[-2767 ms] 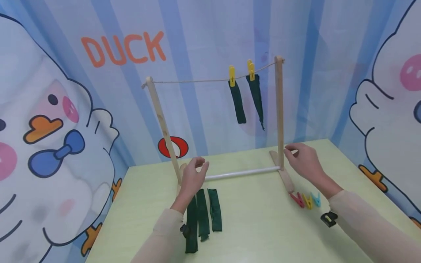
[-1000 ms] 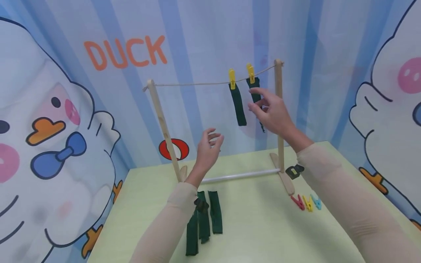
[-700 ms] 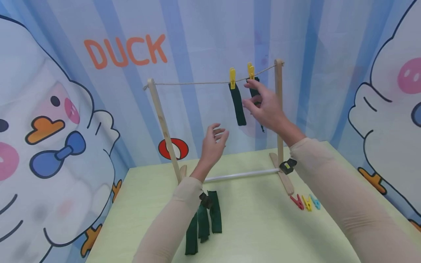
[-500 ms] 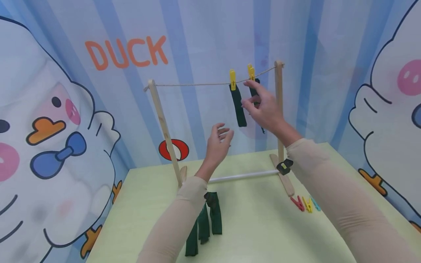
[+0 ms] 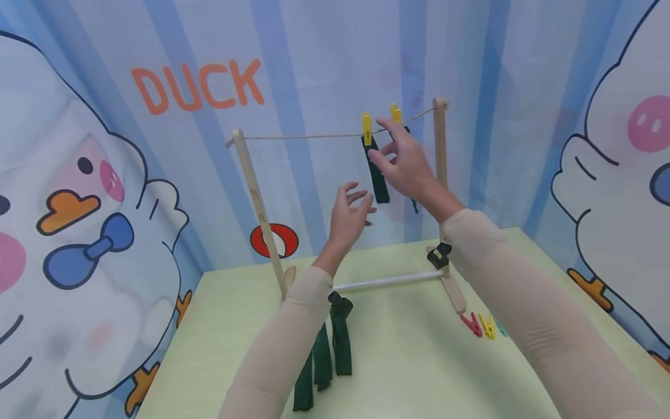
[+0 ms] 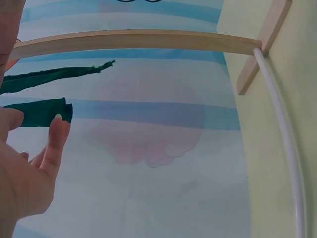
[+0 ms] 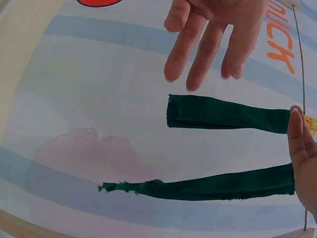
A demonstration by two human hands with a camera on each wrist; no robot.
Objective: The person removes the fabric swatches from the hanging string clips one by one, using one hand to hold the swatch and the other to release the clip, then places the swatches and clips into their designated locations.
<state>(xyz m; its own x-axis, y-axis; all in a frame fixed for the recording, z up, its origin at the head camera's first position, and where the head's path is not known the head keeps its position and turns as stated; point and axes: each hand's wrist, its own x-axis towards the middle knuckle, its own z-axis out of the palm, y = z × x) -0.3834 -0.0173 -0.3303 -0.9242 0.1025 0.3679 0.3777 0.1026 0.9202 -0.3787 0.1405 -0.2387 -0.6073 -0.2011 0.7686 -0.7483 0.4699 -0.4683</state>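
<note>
Two dark green fabric strips hang from the cord (image 5: 303, 137), each under a yellow clothespin. My right hand (image 5: 405, 163) is raised beside the left strip (image 5: 378, 183), thumb and forefinger apart, near its yellow clothespin (image 5: 367, 125). Behind that hand the right strip is mostly hidden in the head view; the right wrist view shows this strip (image 7: 223, 187) tapering to a frayed end. The other yellow clothespin (image 5: 396, 113) sits just above my fingers. Lower down, my left hand (image 5: 349, 216) hovers near the left strip's bottom end, fingers loosely spread and holding nothing.
Wooden posts (image 5: 259, 201) and a white rod (image 5: 392, 281) form the drying rack. Several green strips (image 5: 323, 364) lie on the table under my left forearm. Red (image 5: 471, 325), yellow (image 5: 488, 327) and partly covered blue clothespins (image 5: 501, 327) lie at the right.
From beside the right post, my right hand has risen and moved left to the hanging strips. My left hand has risen and moved right. The strips and clothespins stay in place.
</note>
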